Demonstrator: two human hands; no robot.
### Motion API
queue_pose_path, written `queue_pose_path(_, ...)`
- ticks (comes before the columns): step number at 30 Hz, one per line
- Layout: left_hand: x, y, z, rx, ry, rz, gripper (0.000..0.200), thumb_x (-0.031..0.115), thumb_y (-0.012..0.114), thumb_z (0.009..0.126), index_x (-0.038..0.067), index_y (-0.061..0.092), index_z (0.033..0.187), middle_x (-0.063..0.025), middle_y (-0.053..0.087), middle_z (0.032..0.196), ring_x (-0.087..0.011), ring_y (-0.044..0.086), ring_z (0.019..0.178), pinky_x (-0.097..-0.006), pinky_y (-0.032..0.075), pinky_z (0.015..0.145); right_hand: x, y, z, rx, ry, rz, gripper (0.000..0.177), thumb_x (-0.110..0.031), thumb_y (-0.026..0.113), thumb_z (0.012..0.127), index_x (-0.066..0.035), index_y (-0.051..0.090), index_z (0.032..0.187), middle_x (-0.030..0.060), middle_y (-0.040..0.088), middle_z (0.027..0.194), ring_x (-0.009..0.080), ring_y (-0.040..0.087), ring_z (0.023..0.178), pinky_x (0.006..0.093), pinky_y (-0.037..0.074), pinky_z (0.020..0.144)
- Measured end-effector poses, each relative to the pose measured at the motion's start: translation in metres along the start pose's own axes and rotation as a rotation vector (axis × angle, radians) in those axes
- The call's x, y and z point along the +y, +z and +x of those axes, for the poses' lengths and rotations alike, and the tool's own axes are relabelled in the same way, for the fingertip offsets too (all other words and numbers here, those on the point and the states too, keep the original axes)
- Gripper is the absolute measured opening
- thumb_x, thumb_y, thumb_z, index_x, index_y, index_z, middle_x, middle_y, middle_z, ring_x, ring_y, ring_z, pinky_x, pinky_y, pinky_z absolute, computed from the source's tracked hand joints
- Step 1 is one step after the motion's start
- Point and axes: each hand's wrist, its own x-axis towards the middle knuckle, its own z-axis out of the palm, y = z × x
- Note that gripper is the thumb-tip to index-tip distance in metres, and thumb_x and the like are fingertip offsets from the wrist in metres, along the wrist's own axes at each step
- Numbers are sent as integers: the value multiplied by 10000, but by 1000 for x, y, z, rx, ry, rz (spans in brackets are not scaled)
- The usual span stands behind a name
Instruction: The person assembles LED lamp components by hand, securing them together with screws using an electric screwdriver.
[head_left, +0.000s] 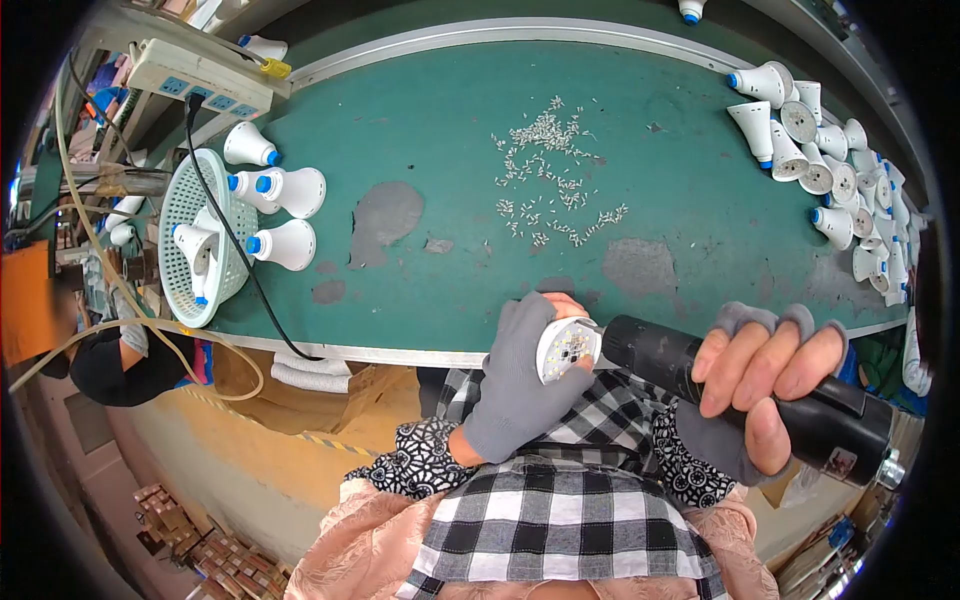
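My left hand [515, 385], in a grey fingerless glove, is closed around a white LED bulb housing [550, 352]. Its open face, with a round board of small LEDs, points toward the right. My right hand [762, 385], gloved the same way, grips a black electric screwdriver [655, 352] along its body. The narrow end of the tool reaches the rim of the housing, beside my left thumb. Beyond both hands, a loose scatter of small silvery screws [545, 135] lies on the green table [450, 110].
At the left, a pale green basket [172, 250] holds bulb housings, with several more [285, 245] beside it. A black cable [230, 235] runs from a power strip [200, 80] across the basket. Many housings [790, 160] pile up at the right. Another person [125, 365] is at far left.
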Motion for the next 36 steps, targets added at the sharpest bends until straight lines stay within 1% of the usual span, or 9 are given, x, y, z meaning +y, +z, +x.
queue_pose_path(6,-1,-7,0,-66,-82,-136,382,127,687,739,62,574,1098,-88,587,1099,-237,530,1017,-350,440,892,9,-26,23,-125,-202,199,342,-84,687,795,-113,396,973,49,502,776,149,516,605,365,465,705)
queue_pose_path(8,-2,-16,1,-54,-322,-448,395,147,686,767,56,570,1134,-80,587,1136,-196,532,1059,-340,433,923,5,-25,26,22,-331,325,247,-89,591,825,-98,402,984,53,506,760,132,492,538,331,475,616)
queue_pose_path(10,-10,-21,3,-12,-477,-810,437,155,654,823,32,527,1222,-85,568,1185,-149,527,1115,-326,432,957,6,-27,29,81,-150,240,315,-57,561,811,-33,420,1092,55,515,714,132,478,505,293,454,533)
queue_pose_path(13,1,-12,6,121,-422,-1101,498,131,624,844,6,459,1297,-100,561,1182,-165,536,1121,-322,443,954,32,-14,15,114,367,-236,512,-45,648,786,14,426,1244,27,549,713,102,539,571,243,452,549)
queue_pose_path(15,6,-5,2,9,-390,-1149,548,125,605,860,-6,398,1350,-95,560,1166,-169,544,1108,-317,451,938,61,-17,2,-38,506,-278,536,-33,713,751,5,477,1229,11,569,746,87,563,601,224,455,567)
queue_pose_path(21,3,-39,2,-337,-395,-633,581,178,721,733,18,497,1245,-67,566,1172,-155,548,1071,-304,433,941,57,-26,13,-156,622,-230,376,-11,728,723,-3,577,1068,6,569,771,92,580,625,228,458,565)
queue_pose_path(24,-10,-46,0,-169,-471,-738,501,177,731,690,24,562,1135,-56,585,1083,-154,572,1014,-291,493,828,53,-25,29,36,75,91,218,-104,611,820,-72,492,1000,45,530,754,180,546,594,322,465,626)
queue_pose_path(27,-13,-52,8,1,-432,-997,486,184,700,692,41,547,1131,-96,575,1042,-217,585,1008,-345,531,745,57,-27,54,142,-286,188,143,-161,544,876,-103,480,990,33,484,741,168,510,671,347,418,720)
queue_pose_path(36,-23,-45,15,-18,-448,-937,465,184,688,689,38,552,1109,-121,561,1028,-196,567,940,-341,533,722,106,-19,85,278,-338,6,164,-179,546,878,-70,456,961,40,476,762,174,503,694,377,427,748)
